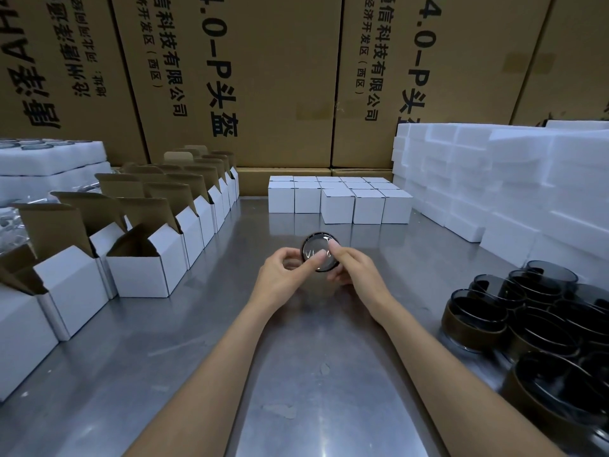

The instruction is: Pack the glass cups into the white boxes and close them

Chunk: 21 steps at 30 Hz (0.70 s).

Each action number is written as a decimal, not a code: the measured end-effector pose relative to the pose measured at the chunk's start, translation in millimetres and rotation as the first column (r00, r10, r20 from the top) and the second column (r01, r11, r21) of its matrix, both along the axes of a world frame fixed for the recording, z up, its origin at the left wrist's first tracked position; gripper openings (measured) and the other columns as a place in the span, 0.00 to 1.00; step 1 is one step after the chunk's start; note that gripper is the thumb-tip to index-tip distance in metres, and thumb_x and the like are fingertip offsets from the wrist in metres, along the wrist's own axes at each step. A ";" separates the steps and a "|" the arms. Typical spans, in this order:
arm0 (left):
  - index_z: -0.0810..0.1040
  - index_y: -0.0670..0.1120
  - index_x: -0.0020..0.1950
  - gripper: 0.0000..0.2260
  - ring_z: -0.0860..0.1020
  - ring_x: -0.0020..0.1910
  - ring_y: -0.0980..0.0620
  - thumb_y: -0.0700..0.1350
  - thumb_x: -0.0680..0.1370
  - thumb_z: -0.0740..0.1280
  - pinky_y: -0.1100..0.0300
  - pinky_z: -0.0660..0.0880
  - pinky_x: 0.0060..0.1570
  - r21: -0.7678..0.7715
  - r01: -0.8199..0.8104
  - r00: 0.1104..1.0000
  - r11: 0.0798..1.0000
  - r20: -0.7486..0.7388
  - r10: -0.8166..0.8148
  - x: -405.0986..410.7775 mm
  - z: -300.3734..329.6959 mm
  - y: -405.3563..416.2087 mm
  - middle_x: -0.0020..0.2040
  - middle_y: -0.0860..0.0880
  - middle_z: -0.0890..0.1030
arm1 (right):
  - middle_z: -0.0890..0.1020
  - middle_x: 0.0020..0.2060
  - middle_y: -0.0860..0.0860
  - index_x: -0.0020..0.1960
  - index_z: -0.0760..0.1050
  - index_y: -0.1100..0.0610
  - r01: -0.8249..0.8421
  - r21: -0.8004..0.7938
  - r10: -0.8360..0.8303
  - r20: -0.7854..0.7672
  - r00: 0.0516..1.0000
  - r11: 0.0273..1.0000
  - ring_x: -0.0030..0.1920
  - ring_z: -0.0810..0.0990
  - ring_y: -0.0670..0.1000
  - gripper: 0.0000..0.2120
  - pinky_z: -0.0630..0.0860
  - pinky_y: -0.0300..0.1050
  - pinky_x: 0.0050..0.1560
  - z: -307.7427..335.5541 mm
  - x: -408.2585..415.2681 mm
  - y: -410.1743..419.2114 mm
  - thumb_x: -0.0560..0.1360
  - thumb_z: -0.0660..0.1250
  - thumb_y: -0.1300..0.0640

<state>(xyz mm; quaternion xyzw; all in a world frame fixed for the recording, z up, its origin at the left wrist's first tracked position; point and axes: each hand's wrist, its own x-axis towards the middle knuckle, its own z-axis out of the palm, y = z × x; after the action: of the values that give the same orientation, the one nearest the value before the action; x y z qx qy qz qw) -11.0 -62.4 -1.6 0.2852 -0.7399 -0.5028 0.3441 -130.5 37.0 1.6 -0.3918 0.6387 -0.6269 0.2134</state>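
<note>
Both my hands hold one glass cup above the tabletop, base turned away from me.

The glass cup (pixel 320 255) lies tipped on its side between my left hand (pixel 284 275) and right hand (pixel 354 272), fingers of both curled round its wall, probably so I can check it before boxing. Left of the cup, open white boxes (pixel 138 268) stand flaps-up, ready to receive it; beyond it closed white boxes (pixel 339 199) are grouped; right of it wait more dark cups (pixel 514 311).

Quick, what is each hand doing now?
Left hand: grips the glass cup.
Right hand: grips the same cup.
</note>
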 end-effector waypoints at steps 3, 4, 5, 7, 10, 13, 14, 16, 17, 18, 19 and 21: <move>0.79 0.49 0.47 0.32 0.81 0.45 0.55 0.73 0.57 0.67 0.59 0.75 0.48 0.029 -0.018 0.999 0.999 0.041 0.017 0.8 2.9 2.2 0.43 0.51 0.84 | 0.79 0.26 0.49 0.45 0.79 0.61 0.009 0.036 -0.009 -0.006 1.000 0.999 0.33 0.77 0.45 0.28 0.73 0.43 0.43 -0.8 -0.3 -0.4 0.72 0.64 0.34; 0.79 0.49 0.46 0.33 0.81 0.44 0.55 0.73 0.56 0.66 0.59 0.75 0.48 0.033 -0.018 0.999 0.999 0.044 0.017 1.1 4.0 2.8 0.42 0.52 0.83 | 0.79 0.26 0.49 0.46 0.79 0.62 0.015 0.046 -0.015 -0.008 1.000 0.999 0.33 0.77 0.45 0.30 0.73 0.43 0.43 -0.2 0.2 -0.4 0.71 0.64 0.33; 0.79 0.49 0.46 0.33 0.81 0.44 0.55 0.73 0.56 0.66 0.59 0.76 0.48 0.039 -0.013 0.999 0.999 0.043 0.011 1.6 4.6 3.3 0.42 0.52 0.83 | 0.79 0.26 0.49 0.47 0.79 0.62 0.021 0.052 -0.020 -0.012 1.000 0.998 0.33 0.77 0.45 0.30 0.73 0.43 0.43 0.1 0.5 -0.1 0.70 0.64 0.33; 0.79 0.49 0.48 0.31 0.81 0.47 0.54 0.71 0.58 0.69 0.57 0.76 0.51 0.054 0.012 1.000 0.998 0.027 -0.013 2.6 5.2 3.4 0.44 0.52 0.84 | 0.80 0.27 0.49 0.46 0.80 0.59 0.022 0.044 -0.022 -0.016 1.000 0.999 0.33 0.78 0.44 0.25 0.73 0.41 0.43 1.1 1.6 1.0 0.72 0.65 0.36; 0.79 0.47 0.56 0.21 0.80 0.53 0.57 0.55 0.67 0.77 0.61 0.76 0.56 0.070 0.071 0.995 0.995 -0.071 -0.066 6.3 3.9 0.1 0.52 0.51 0.83 | 0.85 0.41 0.48 0.52 0.80 0.54 -0.038 -0.002 0.038 -0.007 0.999 0.999 0.44 0.83 0.47 0.14 0.76 0.37 0.47 2.9 2.9 4.2 0.74 0.68 0.45; 0.75 0.44 0.63 0.23 0.79 0.54 0.62 0.37 0.69 0.75 0.68 0.75 0.53 0.084 0.176 0.973 0.981 -0.167 -0.161 12.8 3.5 -6.6 0.57 0.51 0.81 | 0.82 0.55 0.48 0.59 0.76 0.48 -0.096 -0.005 0.095 -0.040 0.995 0.995 0.57 0.80 0.46 0.16 0.74 0.30 0.51 5.3 3.7 7.6 0.72 0.73 0.56; 0.74 0.44 0.63 0.25 0.79 0.52 0.64 0.33 0.69 0.75 0.70 0.74 0.51 0.082 0.202 0.966 0.976 -0.182 -0.184 13.3 3.1 -7.9 0.57 0.52 0.81 | 0.81 0.57 0.50 0.61 0.74 0.48 -0.101 0.000 0.101 -0.051 0.994 0.995 0.59 0.79 0.46 0.21 0.74 0.32 0.54 5.9 4.5 8.3 0.71 0.74 0.60; 0.71 0.44 0.62 0.27 0.79 0.49 0.66 0.26 0.67 0.73 0.73 0.73 0.47 0.062 0.215 0.961 0.975 -0.192 -0.200 11.9 2.2 -9.1 0.55 0.52 0.79 | 0.80 0.60 0.55 0.66 0.71 0.53 -0.105 0.001 0.105 -0.066 0.992 0.994 0.62 0.77 0.50 0.28 0.73 0.41 0.63 7.3 6.2 9.6 0.69 0.74 0.65; 0.70 0.45 0.62 0.28 0.78 0.49 0.66 0.25 0.67 0.72 0.73 0.73 0.46 0.049 0.210 0.962 0.976 -0.187 -0.198 10.5 1.7 -9.1 0.55 0.51 0.78 | 0.80 0.60 0.56 0.66 0.71 0.55 -0.111 -0.004 0.111 -0.072 0.991 0.994 0.61 0.78 0.51 0.29 0.72 0.42 0.64 7.4 6.8 10.2 0.69 0.74 0.67; 0.70 0.45 0.61 0.28 0.78 0.50 0.64 0.24 0.67 0.71 0.73 0.73 0.46 0.038 0.204 0.964 0.978 -0.184 -0.194 9.0 1.1 -8.6 0.55 0.50 0.78 | 0.80 0.60 0.56 0.66 0.71 0.55 -0.120 -0.009 0.119 -0.078 0.990 0.993 0.60 0.78 0.50 0.29 0.73 0.39 0.61 7.3 7.2 10.5 0.68 0.74 0.68; 0.69 0.44 0.61 0.29 0.78 0.51 0.62 0.23 0.67 0.71 0.73 0.73 0.47 0.025 0.195 0.966 0.980 -0.180 -0.187 7.8 0.2 -8.4 0.56 0.48 0.78 | 0.80 0.59 0.56 0.66 0.71 0.55 -0.130 -0.014 0.129 -0.083 0.988 0.991 0.58 0.79 0.48 0.29 0.74 0.35 0.57 7.2 7.4 10.6 0.68 0.74 0.69; 0.69 0.43 0.63 0.29 0.78 0.56 0.55 0.24 0.67 0.72 0.71 0.74 0.49 -0.013 0.180 0.969 0.984 -0.170 -0.180 6.8 -1.3 -7.6 0.60 0.45 0.76 | 0.81 0.57 0.55 0.65 0.72 0.53 -0.147 -0.025 0.145 -0.090 0.985 0.989 0.51 0.80 0.42 0.28 0.74 0.30 0.49 6.2 6.6 10.1 0.69 0.73 0.69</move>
<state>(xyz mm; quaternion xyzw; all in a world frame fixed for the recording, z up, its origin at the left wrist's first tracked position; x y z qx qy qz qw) -4.2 -70.0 -2.8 0.1732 -0.7299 -0.5554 0.3588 -123.9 47.2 7.8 -0.4682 0.6069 -0.6018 0.2240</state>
